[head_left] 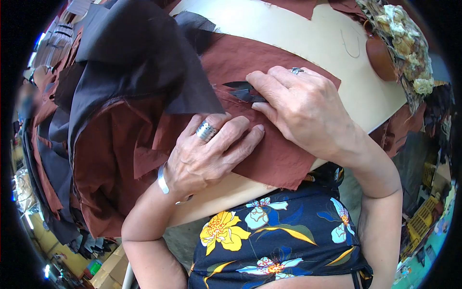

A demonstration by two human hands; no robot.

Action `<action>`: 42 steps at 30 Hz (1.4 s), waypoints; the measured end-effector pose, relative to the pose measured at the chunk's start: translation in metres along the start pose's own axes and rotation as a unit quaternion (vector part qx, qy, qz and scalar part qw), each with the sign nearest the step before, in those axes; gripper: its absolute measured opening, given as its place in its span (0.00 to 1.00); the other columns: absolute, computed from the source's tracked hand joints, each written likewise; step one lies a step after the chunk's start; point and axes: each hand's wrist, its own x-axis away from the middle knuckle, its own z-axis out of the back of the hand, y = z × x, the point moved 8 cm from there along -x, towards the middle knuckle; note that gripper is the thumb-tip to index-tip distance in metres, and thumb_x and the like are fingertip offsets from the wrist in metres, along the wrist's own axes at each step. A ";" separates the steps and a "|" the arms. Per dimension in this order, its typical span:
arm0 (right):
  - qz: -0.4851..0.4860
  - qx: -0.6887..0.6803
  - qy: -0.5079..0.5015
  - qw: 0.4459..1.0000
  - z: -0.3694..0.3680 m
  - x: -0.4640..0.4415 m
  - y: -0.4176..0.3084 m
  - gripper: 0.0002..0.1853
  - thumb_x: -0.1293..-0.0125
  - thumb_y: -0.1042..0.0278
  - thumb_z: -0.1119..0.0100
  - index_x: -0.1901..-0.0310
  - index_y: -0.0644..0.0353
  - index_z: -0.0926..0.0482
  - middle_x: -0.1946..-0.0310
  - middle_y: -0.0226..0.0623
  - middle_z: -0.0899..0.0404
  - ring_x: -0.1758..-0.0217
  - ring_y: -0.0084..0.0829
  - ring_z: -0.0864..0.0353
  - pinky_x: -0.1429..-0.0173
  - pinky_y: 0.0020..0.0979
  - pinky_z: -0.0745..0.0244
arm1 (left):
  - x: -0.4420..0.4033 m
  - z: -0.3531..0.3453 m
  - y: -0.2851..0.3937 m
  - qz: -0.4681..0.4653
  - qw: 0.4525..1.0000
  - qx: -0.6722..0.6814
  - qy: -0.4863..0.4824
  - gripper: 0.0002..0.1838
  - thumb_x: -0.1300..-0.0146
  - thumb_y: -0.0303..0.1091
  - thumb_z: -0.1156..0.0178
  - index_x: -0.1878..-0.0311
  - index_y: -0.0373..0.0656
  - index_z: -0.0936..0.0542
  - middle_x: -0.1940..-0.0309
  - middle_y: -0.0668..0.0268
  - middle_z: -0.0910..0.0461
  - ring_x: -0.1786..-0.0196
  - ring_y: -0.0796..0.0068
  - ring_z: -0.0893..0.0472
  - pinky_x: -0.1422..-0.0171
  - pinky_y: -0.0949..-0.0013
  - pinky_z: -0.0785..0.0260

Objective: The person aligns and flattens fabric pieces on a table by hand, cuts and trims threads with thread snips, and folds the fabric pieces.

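Note:
My right hand [301, 103] is closed around small dark thread snips [241, 92], whose pointed blades face left, apart at the tips, just over the reddish-brown cloth [274, 164]. Beside it, my left hand [211, 151], with a wide silver ring and a bracelet, rests on the same cloth. Its thumb and forefinger are pressed together near the lower corner of a dark grey cloth [192, 82]; whatever lies between them is too small to make out. The dark cloth is joined to more reddish-brown cloth [115, 154] at the left.
Beneath the cloth is a pale tabletop [332, 38]. A brown round object [380, 58] and a dried, pale bundle [409, 48] are at the upper right. Layered cloth hangs at the left edge. Yellow crates [421, 221] stand at the lower right, a cardboard box [109, 272] at the lower left.

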 end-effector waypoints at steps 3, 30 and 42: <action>0.003 0.004 0.002 1.000 -0.003 -0.003 -0.002 0.17 0.47 0.71 0.37 0.55 0.62 0.27 0.73 0.37 0.28 0.71 0.37 0.24 0.66 0.34 0.29 | -0.001 0.000 0.000 0.000 1.000 -0.004 0.003 0.25 0.53 0.36 0.46 0.47 0.48 0.23 0.53 0.68 0.28 0.53 0.71 0.26 0.54 0.66 0.31; 0.049 0.028 0.086 0.995 -0.006 -0.015 -0.013 0.04 0.47 0.74 0.46 0.70 0.62 0.24 0.76 0.38 0.23 0.73 0.32 0.19 0.68 0.29 0.26 | 0.009 0.014 -0.041 0.196 0.978 0.042 0.062 0.15 0.53 0.34 0.30 0.62 0.47 0.22 0.64 0.66 0.24 0.58 0.61 0.26 0.53 0.61 0.37; 0.042 0.013 0.017 0.999 -0.001 -0.011 -0.004 0.03 0.46 0.74 0.47 0.70 0.61 0.27 0.75 0.39 0.24 0.70 0.36 0.19 0.65 0.32 0.25 | 0.014 0.012 -0.041 0.197 0.977 0.023 0.080 0.13 0.50 0.40 0.32 0.64 0.50 0.23 0.66 0.70 0.25 0.60 0.63 0.27 0.54 0.60 0.39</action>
